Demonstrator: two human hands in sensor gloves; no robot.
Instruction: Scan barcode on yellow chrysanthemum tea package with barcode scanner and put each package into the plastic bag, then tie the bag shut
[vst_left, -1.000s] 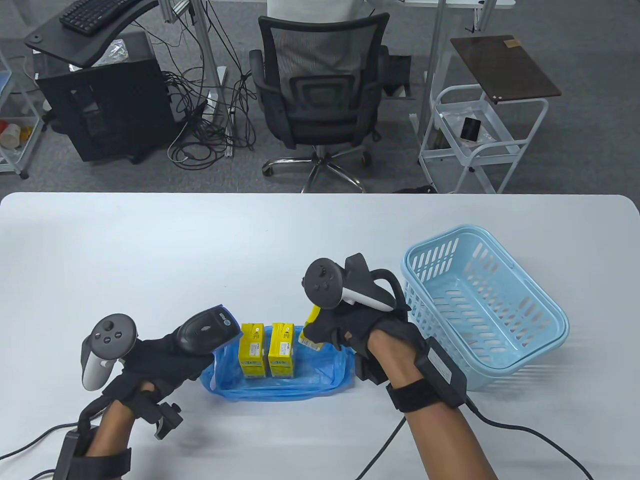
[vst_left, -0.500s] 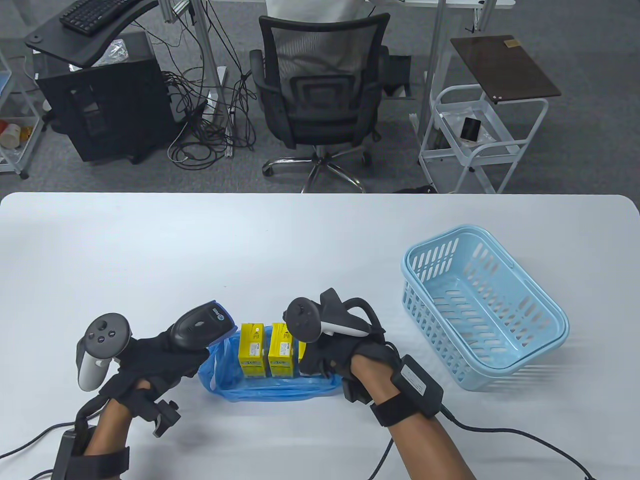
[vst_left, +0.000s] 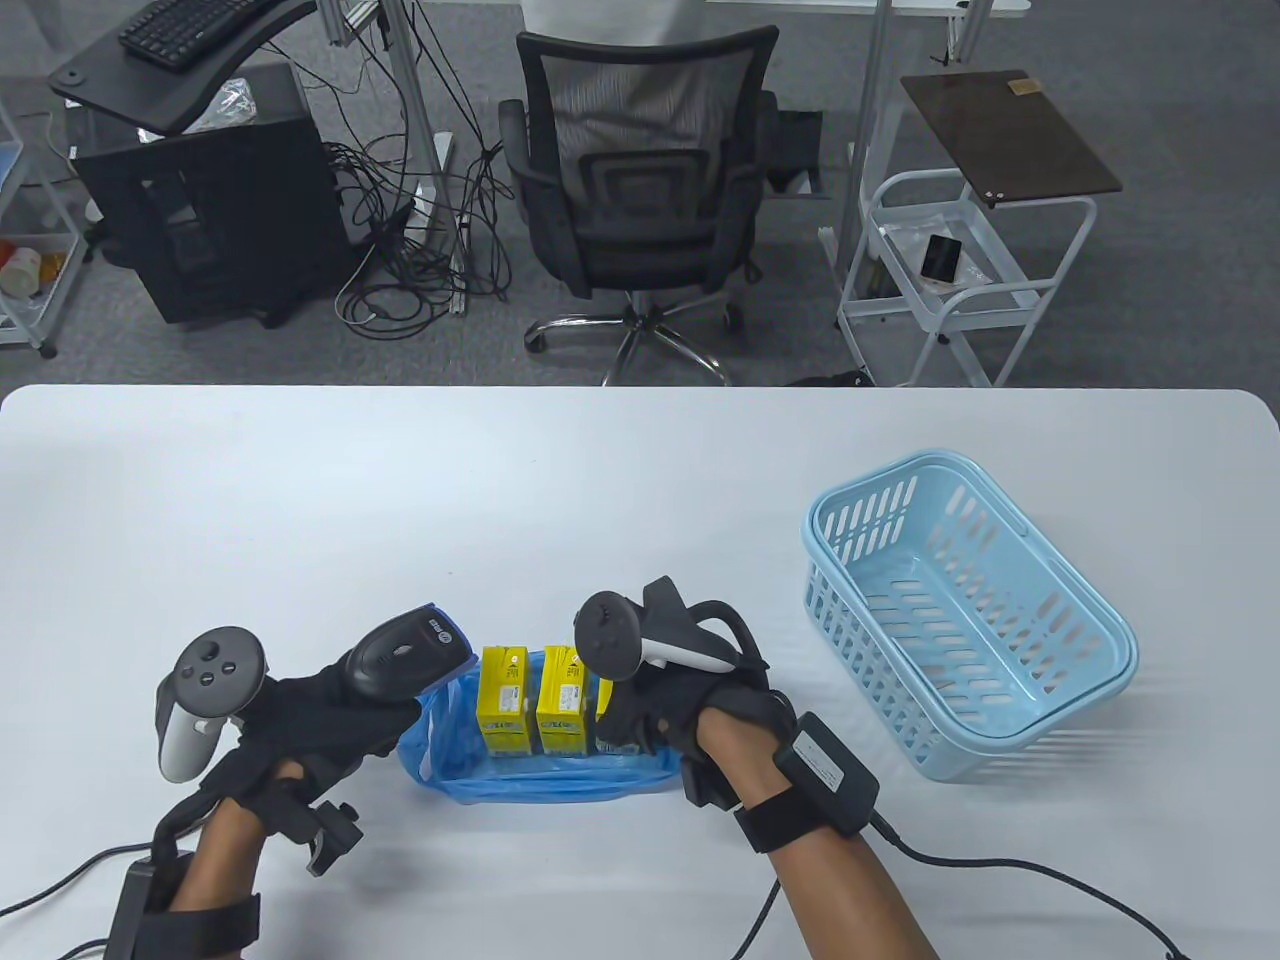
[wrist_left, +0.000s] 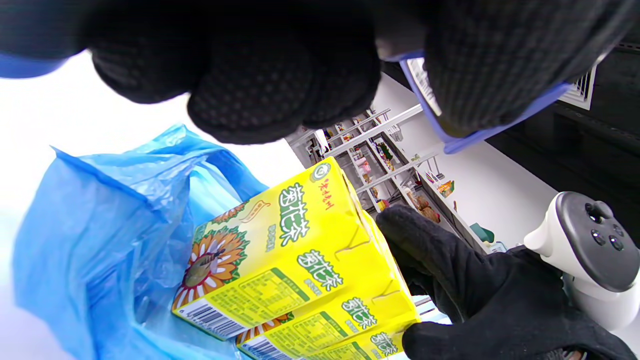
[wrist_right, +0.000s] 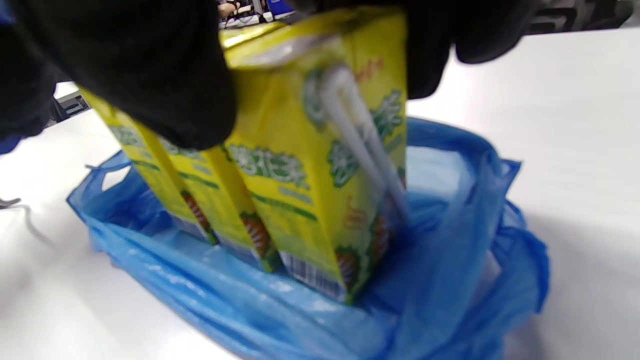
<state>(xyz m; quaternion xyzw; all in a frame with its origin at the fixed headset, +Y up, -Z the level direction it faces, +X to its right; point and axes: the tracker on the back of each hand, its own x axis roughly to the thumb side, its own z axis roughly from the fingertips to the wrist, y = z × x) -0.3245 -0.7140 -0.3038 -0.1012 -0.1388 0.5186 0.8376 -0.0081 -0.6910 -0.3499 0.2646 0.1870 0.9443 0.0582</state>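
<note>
A blue plastic bag (vst_left: 560, 775) lies open on the white table, with two yellow chrysanthemum tea packages (vst_left: 535, 712) upright inside it. My right hand (vst_left: 650, 715) grips a third package (wrist_right: 320, 165) by its top and sets it upright beside them, its base in the bag (wrist_right: 440, 250). In the left wrist view the three packages (wrist_left: 295, 255) stand in a row with the right glove (wrist_left: 480, 295) on the far one. My left hand (vst_left: 330, 715) grips the black barcode scanner (vst_left: 405, 660) just left of the bag.
A light blue plastic basket (vst_left: 965, 610) with nothing in it stands at the right of the table. Cables (vst_left: 1000, 870) trail from both wrists toward the near edge. An office chair (vst_left: 635, 190) and a white cart (vst_left: 950, 270) stand beyond the table.
My right hand came down and to the left with the third package, from above the bag's right end into the bag beside the other two. The left hand and scanner hardly moved.
</note>
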